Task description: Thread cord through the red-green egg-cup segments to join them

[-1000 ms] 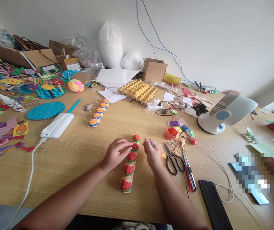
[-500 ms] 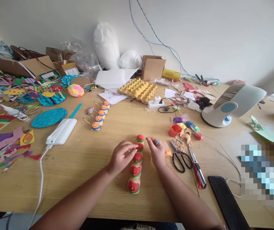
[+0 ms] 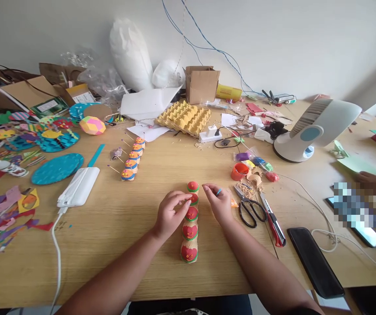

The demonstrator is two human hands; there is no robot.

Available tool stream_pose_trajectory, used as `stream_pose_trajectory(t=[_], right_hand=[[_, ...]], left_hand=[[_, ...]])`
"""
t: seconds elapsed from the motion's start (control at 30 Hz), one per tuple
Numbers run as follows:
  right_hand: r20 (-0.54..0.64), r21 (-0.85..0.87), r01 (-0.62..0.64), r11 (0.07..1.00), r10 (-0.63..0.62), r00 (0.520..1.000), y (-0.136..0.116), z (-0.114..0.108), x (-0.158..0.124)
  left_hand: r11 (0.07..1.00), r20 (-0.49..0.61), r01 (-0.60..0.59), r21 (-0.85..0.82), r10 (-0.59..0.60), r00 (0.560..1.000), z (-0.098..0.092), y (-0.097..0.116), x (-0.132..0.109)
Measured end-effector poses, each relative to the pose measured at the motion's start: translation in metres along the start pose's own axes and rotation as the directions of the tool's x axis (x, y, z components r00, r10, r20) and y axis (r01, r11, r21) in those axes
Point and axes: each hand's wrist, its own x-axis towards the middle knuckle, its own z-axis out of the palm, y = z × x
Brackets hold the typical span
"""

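Note:
A row of painted egg-carton bumps [image 3: 189, 232], shaped like a caterpillar with red and green faces, lies lengthwise in front of me. My left hand [image 3: 173, 213] is at its left side, thumb and forefinger pinched over the second bump from the far end. Whatever those fingertips hold is too small to make out. To the right of the far bumps, my right hand [image 3: 219, 204] is raised with its thumb and forefinger pinched together; I cannot make out anything between them. A small blue band or piece [image 3: 219, 192] shows on its fingers. An orange packet [image 3: 233, 202] lies beside that hand.
Black scissors [image 3: 252, 209], a red utility knife [image 3: 273, 221] and a dark phone [image 3: 315, 261] lie to the right. A blue-and-orange caterpillar [image 3: 133, 159] with sticks, a white power bank [image 3: 79, 187] and a yellow egg tray [image 3: 184, 117] stand farther off. Another person's hand [image 3: 373, 179] is at right.
The view has shifted slightly, so the table's things sit a little differently. Both hands keep nearly the same pinched poses by the caterpillar. The other person's hand shows more at right.

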Motion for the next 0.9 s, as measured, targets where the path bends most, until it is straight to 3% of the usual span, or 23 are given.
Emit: stream_pose_trajectory(t=[0.33,0.53,0.63,0.9], right_hand=[[0.096,0.020,0.000,1.000,-0.002,0.995,0.0037,0.0038,-0.0057],[0.047,0.024,-0.033,0.999,0.032,0.998,0.0027,0.0029,-0.0031],[0.045,0.044,-0.036,0.998,0.034,0.998,0.0040,0.0030,-0.0022],[0.067,-0.009,0.052,0.999,-0.051,0.996,0.0015,0.0050,-0.0033]], left_hand=[[0.998,-0.014,-0.059,0.023,0.059,0.998,0.0014,0.0019,-0.0003],[0.992,0.031,-0.116,0.056,0.114,0.993,0.0011,0.0007,-0.0018],[0.990,0.000,-0.117,0.077,0.117,0.993,-0.0005,-0.0028,-0.0002],[0.990,-0.021,-0.093,0.106,0.096,0.995,-0.0048,-0.0072,0.0009]])
